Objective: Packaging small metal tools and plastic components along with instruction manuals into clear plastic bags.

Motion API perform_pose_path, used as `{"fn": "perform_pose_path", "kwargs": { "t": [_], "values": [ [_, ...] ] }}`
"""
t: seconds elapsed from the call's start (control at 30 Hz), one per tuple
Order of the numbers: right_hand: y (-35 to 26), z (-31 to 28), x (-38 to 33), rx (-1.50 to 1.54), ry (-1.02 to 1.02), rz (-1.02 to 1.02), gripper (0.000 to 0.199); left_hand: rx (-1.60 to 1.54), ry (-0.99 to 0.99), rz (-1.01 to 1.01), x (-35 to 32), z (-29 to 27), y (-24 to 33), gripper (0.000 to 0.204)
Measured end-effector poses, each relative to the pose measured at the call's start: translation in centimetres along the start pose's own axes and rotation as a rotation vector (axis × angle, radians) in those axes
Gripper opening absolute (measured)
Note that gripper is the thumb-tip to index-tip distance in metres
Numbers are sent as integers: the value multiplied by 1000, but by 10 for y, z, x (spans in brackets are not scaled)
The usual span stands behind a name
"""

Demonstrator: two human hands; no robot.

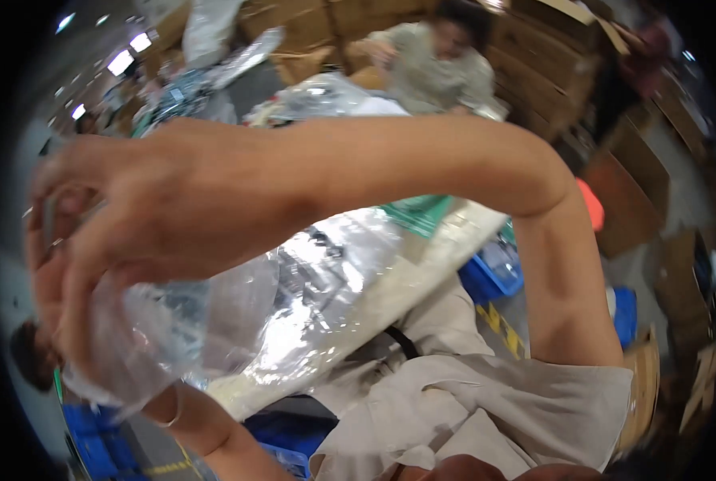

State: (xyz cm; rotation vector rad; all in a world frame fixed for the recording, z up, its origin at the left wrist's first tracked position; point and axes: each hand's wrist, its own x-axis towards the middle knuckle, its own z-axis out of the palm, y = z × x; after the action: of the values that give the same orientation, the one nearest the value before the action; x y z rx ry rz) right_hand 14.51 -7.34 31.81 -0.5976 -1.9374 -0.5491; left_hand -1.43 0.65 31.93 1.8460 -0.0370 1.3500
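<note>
From the right, my bent right arm crosses the view high up, and my right hand (133, 204) is at the far left with its fingers curled. A clear plastic bag (153, 341) hangs from its fingers, crumpled and partly blurred. My left forearm rises from the lower edge, with a thin bracelet at the wrist. Through and behind the film, my left hand (87, 341) shows only in part, close to the right one; its finger positions are unclear. Beyond the hands, shiny clear plastic packs (318, 280) lie spread on the cream-coloured table (410, 293).
A green packet (418, 212) lies among the packs. Across the table sits a co-worker (434, 68); another person's head (33, 354) shows at far left. Blue bins (498, 272) stand below the table. Stacked cardboard boxes (534, 68) fill the back. Striped tape (498, 329) marks the floor.
</note>
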Motion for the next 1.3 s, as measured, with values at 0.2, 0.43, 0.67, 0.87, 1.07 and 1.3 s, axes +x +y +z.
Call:
{"fn": "perform_pose_path", "kwargs": {
  "t": [0.2,0.43,0.67,0.87,1.07,1.3],
  "values": [
    [-47,-116,-32,-318,-82,116,22,470,-215,380,-3,56,-33,54],
    [-166,-237,-66,-289,-51,1075,8,-459,-634,-217,-28,129,-55,54],
    [-204,-355,-220,-721,-54,1351,8,-360,-534,-675,-81,81,-124,41],
    [-216,-379,-359,-668,43,1543,9,-302,-419,-881,-127,44,-152,35],
    [-207,-312,-494,-690,84,1686,12,-96,-266,-963,-165,18,-142,34],
    [-252,-155,-627,-262,-528,1773,23,87,-274,-932,-220,29,-157,34]
  ]
}}
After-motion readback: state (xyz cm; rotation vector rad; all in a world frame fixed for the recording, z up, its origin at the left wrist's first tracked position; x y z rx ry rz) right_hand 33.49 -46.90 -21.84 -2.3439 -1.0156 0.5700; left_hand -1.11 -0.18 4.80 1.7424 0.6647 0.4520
